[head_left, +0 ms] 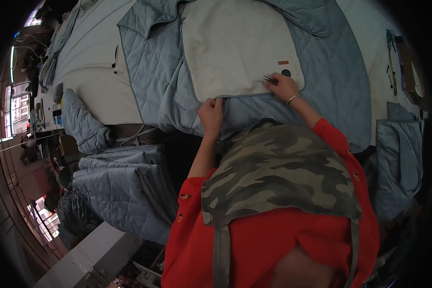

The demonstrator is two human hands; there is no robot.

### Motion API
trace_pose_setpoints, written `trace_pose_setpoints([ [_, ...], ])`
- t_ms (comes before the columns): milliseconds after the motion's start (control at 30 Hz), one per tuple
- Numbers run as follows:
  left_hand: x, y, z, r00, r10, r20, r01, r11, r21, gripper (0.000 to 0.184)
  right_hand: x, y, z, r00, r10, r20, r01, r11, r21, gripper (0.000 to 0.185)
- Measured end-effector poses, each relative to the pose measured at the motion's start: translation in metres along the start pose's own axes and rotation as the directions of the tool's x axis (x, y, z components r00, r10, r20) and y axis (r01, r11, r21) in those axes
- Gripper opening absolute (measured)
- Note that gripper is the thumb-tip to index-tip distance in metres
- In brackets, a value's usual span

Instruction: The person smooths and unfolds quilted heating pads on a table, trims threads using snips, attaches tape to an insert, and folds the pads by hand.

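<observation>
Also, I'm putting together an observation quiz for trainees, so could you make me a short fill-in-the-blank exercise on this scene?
The hand that holds the small dark pointed tool is the person's ____ one. On the pale panel, the dark mark is ____ in shape. The apron has a ____ pattern. Both sleeves are ____ in colour.

Missing words: right; round; camouflage; red.
</observation>
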State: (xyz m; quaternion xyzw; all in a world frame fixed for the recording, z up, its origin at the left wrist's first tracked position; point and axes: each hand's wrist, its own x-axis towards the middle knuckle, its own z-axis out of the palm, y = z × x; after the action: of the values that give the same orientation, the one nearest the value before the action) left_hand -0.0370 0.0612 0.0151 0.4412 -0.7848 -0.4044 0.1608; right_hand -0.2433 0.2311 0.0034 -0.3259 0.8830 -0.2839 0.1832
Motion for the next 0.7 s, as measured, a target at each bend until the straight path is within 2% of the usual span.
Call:
trace_pose_setpoints([
  [33,-0.002,0.001,0.003,1.0,0.0,0.0,0.0,1.0,-0.002,0.021,0.002,-0.003,0.0,0.999,0.03,0.022,-0.032,0.991,0.129,0.03],
  [67,-0.004,0.001,0.005,0.988,-0.136,0.08,0.15,0.963,-0.223,0.02,0.004,-0.008,0.0,0.997,0.056,0.049,-0.067,0.965,0.255,0.031],
  [100,-0.005,0.006,0.004,0.951,-0.248,0.185,0.305,0.856,-0.418,0.02,0.005,-0.014,0.002,0.997,0.054,0.051,-0.065,0.965,0.255,0.031],
  [133,-0.004,0.01,0.001,0.951,-0.249,0.183,0.305,0.856,-0.418,0.02,0.006,-0.021,0.003,0.991,0.012,0.136,-0.061,0.93,0.362,0.031],
  [167,-0.003,0.014,-0.004,0.886,-0.304,0.349,0.459,0.677,-0.576,0.018,0.008,-0.027,0.005,0.976,-0.038,0.213,-0.067,0.883,0.464,0.032],
  [200,-0.002,0.017,-0.006,0.801,-0.305,0.515,0.598,0.446,-0.666,0.017,0.009,-0.031,0.012,0.976,-0.039,0.214,-0.066,0.883,0.464,0.032],
  [233,-0.001,0.017,-0.005,0.802,-0.305,0.514,0.597,0.446,-0.667,0.017,0.01,-0.035,0.022,0.966,-0.121,0.229,-0.032,0.821,0.57,0.031],
  [267,0.002,0.019,-0.002,0.752,-0.303,0.586,0.659,0.36,-0.66,0.016,0.012,-0.038,0.029,0.951,-0.203,0.233,-0.004,0.744,0.668,0.031],
  [300,0.003,0.02,0.001,0.698,-0.291,0.654,0.716,0.273,-0.642,0.014,0.012,-0.046,0.029,0.951,-0.206,0.231,-0.002,0.744,0.668,0.031],
  [433,-0.004,0.036,0.009,0.773,-0.28,0.57,0.635,0.333,-0.697,0.014,0.012,-0.079,0.02,0.941,-0.224,0.253,0.049,0.83,0.555,0.03],
  [500,-0.005,0.038,0.014,0.808,-0.377,0.453,0.581,0.387,-0.716,0.015,0.014,-0.085,0.023,0.937,-0.222,0.269,0.051,0.85,0.524,0.031],
  [533,-0.004,0.039,0.016,0.809,-0.378,0.45,0.58,0.386,-0.717,0.015,0.018,-0.086,0.028,0.938,-0.217,0.27,0.066,0.877,0.476,0.03],
  [633,-0.003,0.038,0.018,0.795,-0.39,0.465,0.596,0.354,-0.721,0.018,0.018,-0.084,0.037,0.936,-0.223,0.273,0.092,0.902,0.422,0.032],
  [700,0.001,0.037,0.016,0.726,-0.354,0.59,0.669,0.169,-0.723,0.019,0.019,-0.08,0.045,0.932,-0.236,0.274,0.105,0.903,0.417,0.033],
])
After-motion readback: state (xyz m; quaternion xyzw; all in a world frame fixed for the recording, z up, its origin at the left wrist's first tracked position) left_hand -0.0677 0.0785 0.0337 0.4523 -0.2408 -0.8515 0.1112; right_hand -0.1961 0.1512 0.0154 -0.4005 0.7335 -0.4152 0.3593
